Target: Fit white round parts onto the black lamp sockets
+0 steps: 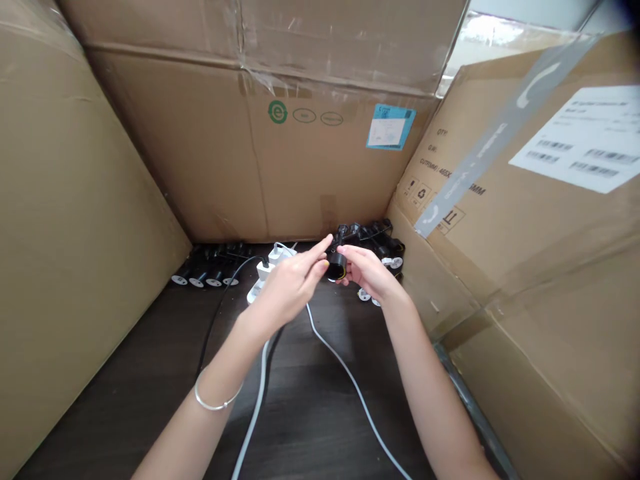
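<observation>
In my right hand [367, 270] is a small black cylindrical device [336, 266] with a yellow edge at its lower end. The thumb and fingers of that hand close around its right side. My left hand [295, 280] reaches in from the other side with fingers stretched out and thumb apart. Its fingertips are at the device's left and upper edge; whether they press on it I cannot tell. Just behind the device lies a pile of similar black devices [373, 232], some with white round ends showing.
A white power strip [254, 291] with white plugs [265, 268] stands left of my hands. A white cable [345, 367] and a black cable [213, 327] cross the dark surface [310, 413]. Several black devices [215, 267] line the back left. Cardboard boxes [200, 147] enclose three sides.
</observation>
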Motion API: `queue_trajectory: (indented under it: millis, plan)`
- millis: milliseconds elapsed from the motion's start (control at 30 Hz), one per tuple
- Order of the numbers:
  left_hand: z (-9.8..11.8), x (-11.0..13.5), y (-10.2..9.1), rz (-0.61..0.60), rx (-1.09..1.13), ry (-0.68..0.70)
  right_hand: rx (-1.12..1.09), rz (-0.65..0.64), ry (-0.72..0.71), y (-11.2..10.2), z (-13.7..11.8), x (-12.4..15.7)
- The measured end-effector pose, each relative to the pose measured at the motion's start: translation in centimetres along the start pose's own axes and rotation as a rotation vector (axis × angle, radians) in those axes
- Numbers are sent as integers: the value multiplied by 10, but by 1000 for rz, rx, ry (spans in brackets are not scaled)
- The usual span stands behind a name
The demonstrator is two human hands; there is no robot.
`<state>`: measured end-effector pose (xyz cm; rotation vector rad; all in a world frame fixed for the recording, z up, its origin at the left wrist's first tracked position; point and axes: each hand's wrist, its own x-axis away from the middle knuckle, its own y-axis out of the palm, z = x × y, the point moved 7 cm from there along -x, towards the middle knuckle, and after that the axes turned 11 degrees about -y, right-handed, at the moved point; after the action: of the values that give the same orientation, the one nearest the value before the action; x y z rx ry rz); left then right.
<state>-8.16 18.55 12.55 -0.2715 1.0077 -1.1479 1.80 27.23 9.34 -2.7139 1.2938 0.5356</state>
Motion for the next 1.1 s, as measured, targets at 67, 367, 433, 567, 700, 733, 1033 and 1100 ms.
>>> queue_trajectory:
  millis: [67, 367, 433, 567, 700, 733, 1033, 1100]
  plan:
    - [2, 2, 12, -69, 14, -38, 61, 13, -13, 4, 2, -1]
    - [-22, -9, 13, -153, 403, -174, 721, -46, 123, -45, 4, 5]
    - [-29, -10, 18, -215, 547, -261, 969, 15, 284, -74, 6, 12]
    - [-42, -11, 20, -200, 610, -392, 1122, 70, 539, -117, 12, 30]
    - [-50, -13, 15, -116, 675, -435, 1185, 56, 741, -137, 24, 40]
    - [-51, -13, 14, -102, 695, -444, 1201, 47, 771, -137, 28, 40]
    - [-56, -13, 9, -46, 733, -497, 1403, -8, 841, -117, 52, 23]
    - [-56, -13, 9, -55, 728, -497, 1395, -31, 814, -115, 49, 25]
